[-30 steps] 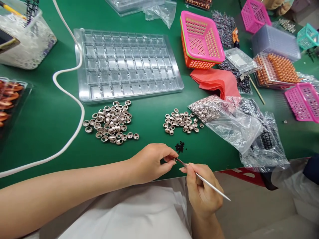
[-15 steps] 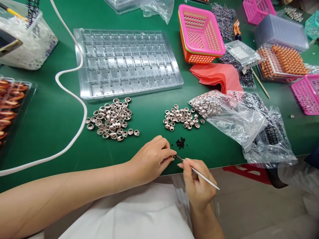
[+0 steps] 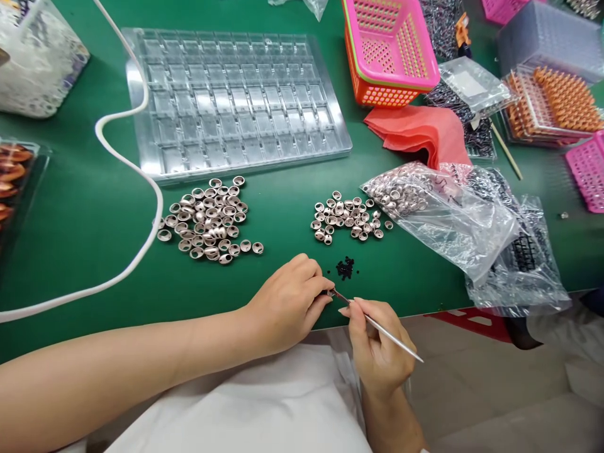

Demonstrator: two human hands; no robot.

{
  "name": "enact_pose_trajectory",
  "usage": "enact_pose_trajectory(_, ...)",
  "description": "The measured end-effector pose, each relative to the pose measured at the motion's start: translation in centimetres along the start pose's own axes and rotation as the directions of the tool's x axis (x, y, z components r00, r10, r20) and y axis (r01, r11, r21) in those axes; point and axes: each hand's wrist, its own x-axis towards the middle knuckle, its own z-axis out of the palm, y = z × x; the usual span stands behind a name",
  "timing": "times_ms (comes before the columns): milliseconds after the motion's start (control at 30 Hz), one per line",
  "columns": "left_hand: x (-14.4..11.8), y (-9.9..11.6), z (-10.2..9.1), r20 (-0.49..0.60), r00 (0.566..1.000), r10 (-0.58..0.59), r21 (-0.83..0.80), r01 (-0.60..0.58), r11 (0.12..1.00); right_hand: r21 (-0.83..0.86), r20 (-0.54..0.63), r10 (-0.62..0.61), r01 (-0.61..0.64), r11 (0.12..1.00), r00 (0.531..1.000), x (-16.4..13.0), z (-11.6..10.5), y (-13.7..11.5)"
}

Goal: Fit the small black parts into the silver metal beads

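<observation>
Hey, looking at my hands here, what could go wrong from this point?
The slim tool in your right hand could slip and jab your left hand, since its tip is right by the small piece pinched there. The loose black bits lie just beyond your left hand, so a brush might scatter them.

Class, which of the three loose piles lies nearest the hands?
The black pile, just past the left hand's fingers; the big ring pile and the smaller ring pile, both silvery, lie farther off.
</observation>
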Motion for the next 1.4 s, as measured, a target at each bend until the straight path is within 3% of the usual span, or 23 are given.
enact_pose_trajectory(800, -0.1, -0.2, 0.1, -0.035, 0.999, 0.029, -0.019, -0.029, 0.999, -0.116, 0.159, -0.014, 0.033, 0.993, 0.987, 2.3, -0.3, -1.5)
enact_pose_trajectory(933, -0.1, -0.2, 0.2, -0.038, 0.999, 0.027, -0.016, -0.027, 0.999, -0.107, 0.154, -0.044, 0.061, 0.992, 0.987, 2.1, -0.4, -1.3)
enact_pose_trajectory(1167, 0.1, -0.1, 0.1, -0.021, 1.000, 0.019, -0.012, -0.020, 1.000, 0.003, 0.160, 0.014, -0.015, 1.000, 0.987, 1.8, -0.7, -0.6)
enact_pose_trajectory(1400, 0.0, -0.3, 0.2, -0.028, 0.999, 0.025, -0.013, -0.025, 1.000, 0.057, 0.087, 0.068, -0.073, 0.996, 0.994, 1.0, -0.4, -0.3)
